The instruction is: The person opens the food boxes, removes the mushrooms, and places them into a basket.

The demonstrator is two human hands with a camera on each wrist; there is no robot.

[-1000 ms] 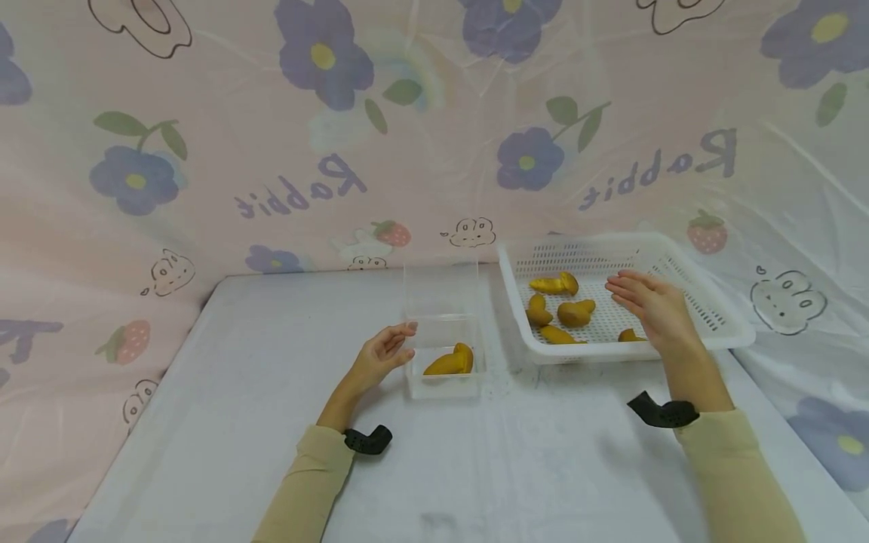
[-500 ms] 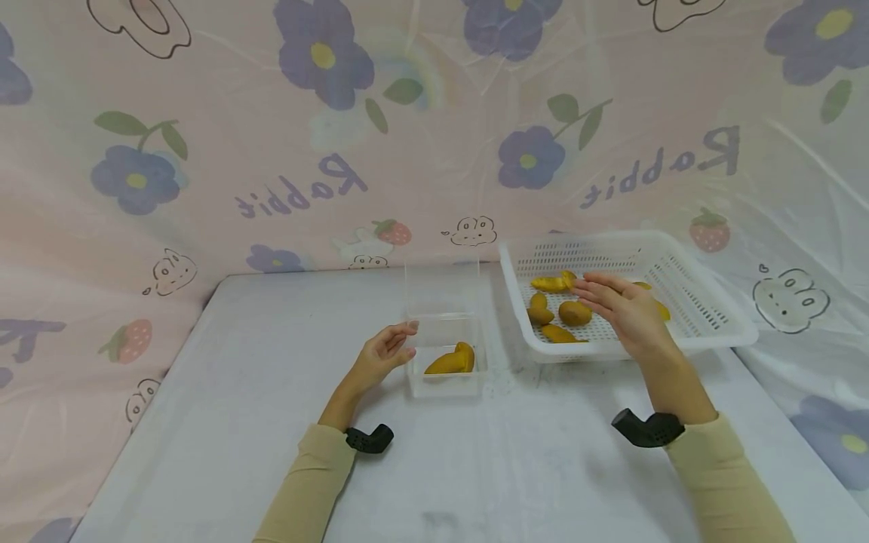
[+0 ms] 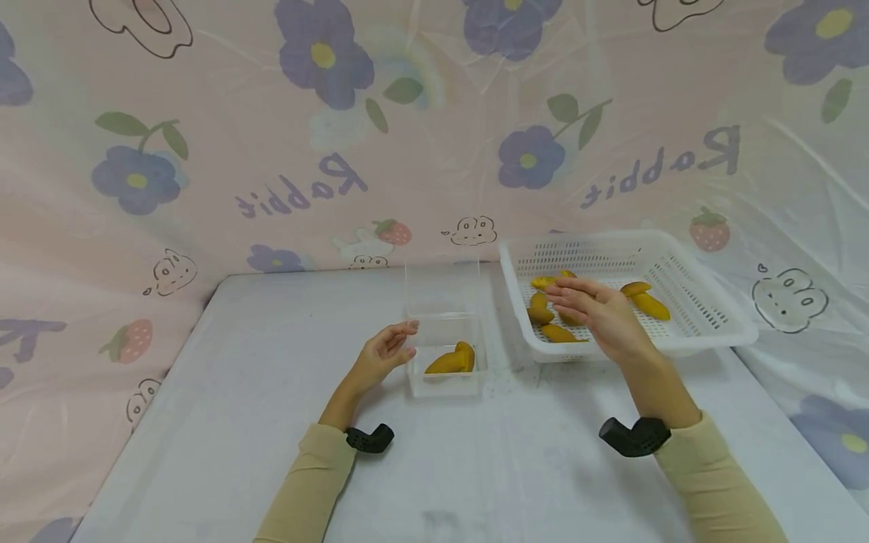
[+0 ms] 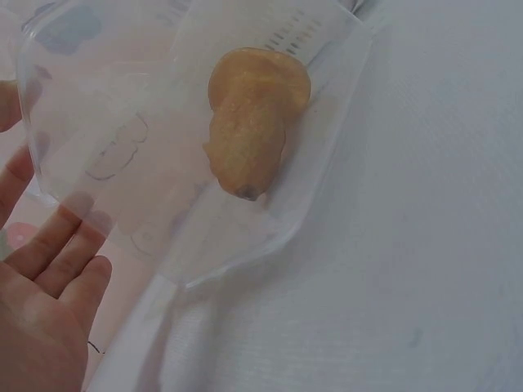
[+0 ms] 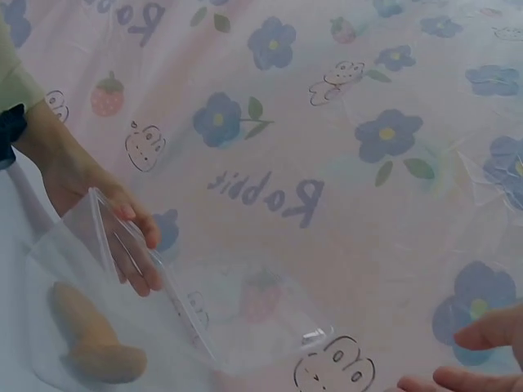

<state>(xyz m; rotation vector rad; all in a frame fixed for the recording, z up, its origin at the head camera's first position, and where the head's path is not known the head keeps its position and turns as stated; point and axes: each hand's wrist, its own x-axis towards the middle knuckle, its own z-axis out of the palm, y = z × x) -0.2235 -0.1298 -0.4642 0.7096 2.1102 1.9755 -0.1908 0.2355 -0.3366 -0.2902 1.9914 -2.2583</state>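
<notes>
My left hand [image 3: 382,358] is at the left side of a clear plastic box [image 3: 448,388], its relaxed fingers and thumb right at the wall. A single yellow-brown mushroom [image 3: 451,360] lies in that box; the left wrist view shows its round cap and thick stem [image 4: 247,155]. Over the white basket [image 3: 729,335] hovers my right hand [image 3: 607,317], fingers extended and nothing seen in its grasp. It partly covers the mushrooms at the basket's left, among them one at the back [image 3: 543,283] and one near the front wall [image 3: 560,334].
Farther right in the basket lie a long mushroom [image 3: 650,306] and a shorter piece [image 3: 635,288] beside it. The box's clear lid [image 3: 441,290] stands raised at its back. A printed curtain [image 3: 421,151] hangs behind the white table [image 3: 271,407].
My right hand has moved left across the basket, uncovering mushrooms at the right and covering some at the left. The left hand and the box stay as they were.
</notes>
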